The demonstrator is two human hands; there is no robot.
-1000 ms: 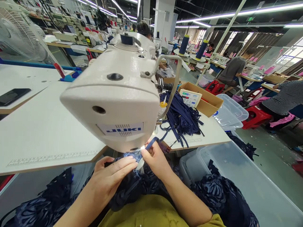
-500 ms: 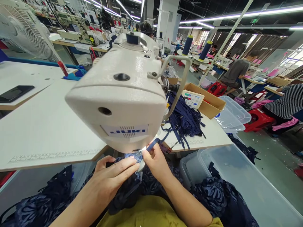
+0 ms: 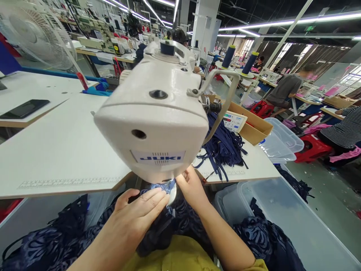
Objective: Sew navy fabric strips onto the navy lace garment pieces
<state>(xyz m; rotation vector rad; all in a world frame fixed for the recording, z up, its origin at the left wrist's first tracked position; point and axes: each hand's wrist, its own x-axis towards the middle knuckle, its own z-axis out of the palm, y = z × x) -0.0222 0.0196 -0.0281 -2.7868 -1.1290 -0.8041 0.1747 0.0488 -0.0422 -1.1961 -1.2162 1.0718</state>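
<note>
A cream JUKI sewing machine [image 3: 158, 116] fills the middle of the view, its head pointing at me. Under its front end lies dark blue patterned fabric [image 3: 162, 187]. My left hand [image 3: 138, 214] rests on that fabric with fingers stretched flat, fingertips by the needle area. My right hand [image 3: 191, 186] reaches under the machine head on the right side; its fingertips are hidden by the machine. More of the navy fabric [image 3: 56, 241] spills over my lap.
A pile of navy straps [image 3: 222, 145] lies on the white table [image 3: 64, 150] right of the machine. Clear plastic bins [image 3: 282, 218] with navy fabric stand at my right. A cardboard box [image 3: 251, 126], fan [image 3: 36, 34] and other workers sit farther off.
My right hand, which pinched a navy strap at the machine's front, has slid forward under the head, hiding strap and fingertips. The view shifted left, so the machine sits further right.
</note>
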